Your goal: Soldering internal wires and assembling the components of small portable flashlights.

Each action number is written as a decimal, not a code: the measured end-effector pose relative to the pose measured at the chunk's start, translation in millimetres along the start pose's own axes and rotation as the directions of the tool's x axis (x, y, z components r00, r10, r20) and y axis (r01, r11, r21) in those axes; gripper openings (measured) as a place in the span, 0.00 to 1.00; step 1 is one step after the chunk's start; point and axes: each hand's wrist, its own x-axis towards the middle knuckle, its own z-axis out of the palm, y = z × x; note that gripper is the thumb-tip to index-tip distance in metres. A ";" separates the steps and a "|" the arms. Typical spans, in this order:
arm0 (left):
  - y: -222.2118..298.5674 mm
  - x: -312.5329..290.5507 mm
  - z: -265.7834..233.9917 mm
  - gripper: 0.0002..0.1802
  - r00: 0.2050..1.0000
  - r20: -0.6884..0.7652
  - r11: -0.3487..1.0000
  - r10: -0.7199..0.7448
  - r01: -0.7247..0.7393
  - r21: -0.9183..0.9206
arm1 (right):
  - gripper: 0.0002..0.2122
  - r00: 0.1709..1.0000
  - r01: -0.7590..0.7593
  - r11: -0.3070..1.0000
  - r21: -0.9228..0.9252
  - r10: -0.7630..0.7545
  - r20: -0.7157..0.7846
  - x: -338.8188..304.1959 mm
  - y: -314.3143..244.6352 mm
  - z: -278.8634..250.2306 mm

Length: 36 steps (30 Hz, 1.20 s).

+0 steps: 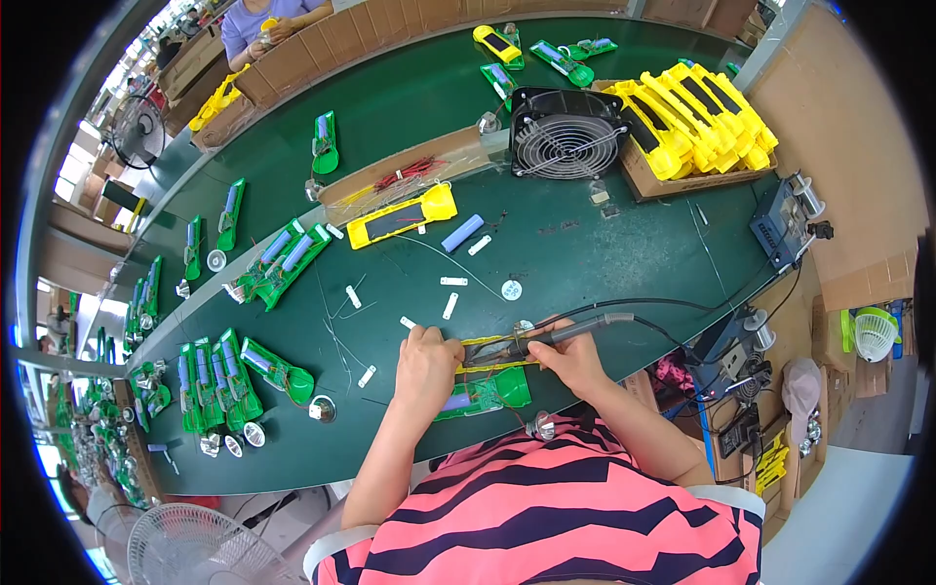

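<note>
My right hand [570, 363] is closed around the black handle of a soldering iron [561, 332], whose tip points left into a yellow flashlight housing [495, 367]. My left hand [429, 372] is closed on the left end of that housing; whether its fingers also pinch a wire is hidden. Just below lies a green flashlight shell [506, 389] with a blue battery [456, 401] in it, and a silver reflector [541, 425] by its right end. Small white strips, one of them a white strip [408, 323] touching or near my left fingertips, are scattered on the green table [556, 255].
Green shells [219, 382] with batteries stand grouped on the left. Beyond my hands are another yellow housing [402, 216], a loose blue battery [462, 233], a black fan [568, 146] and a box of yellow housings [694, 122]. Soldering stations [780, 224] edge the right. A person [268, 29] sits across.
</note>
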 end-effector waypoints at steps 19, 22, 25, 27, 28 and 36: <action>1.2 2.1 0.4 0.04 1.000 -0.007 1.000 -0.004 0.004 0.010 | 0.08 0.975 0.213 0.971 0.104 -0.205 -0.088 -12.6 -3.8 -8.9; -0.1 2.6 0.3 0.04 1.000 0.003 1.000 -0.007 0.007 -0.012 | 0.09 0.924 0.350 0.923 -0.158 -0.368 -0.104 -28.6 -10.5 -14.8; -0.5 1.8 1.3 0.04 1.000 -0.022 1.000 -0.002 0.002 -0.008 | 0.10 0.882 0.378 0.813 -0.443 -0.461 -0.095 -34.4 -14.6 -21.4; 1.8 2.3 0.1 0.03 1.000 -0.024 1.000 -0.003 0.003 -0.001 | 0.14 0.786 0.494 0.579 -0.649 -0.616 0.048 -30.2 -12.1 -31.7; 2.5 2.3 -0.2 0.02 1.000 -0.025 1.000 -0.009 0.009 0.007 | 0.14 0.786 0.492 0.579 -0.650 -0.616 0.045 -30.0 -13.9 -32.1; 4.0 2.6 1.4 0.01 0.999 -0.023 0.998 -0.024 0.026 0.061 | 0.21 0.888 0.399 0.587 -0.705 -0.440 0.136 -27.6 -17.8 -32.1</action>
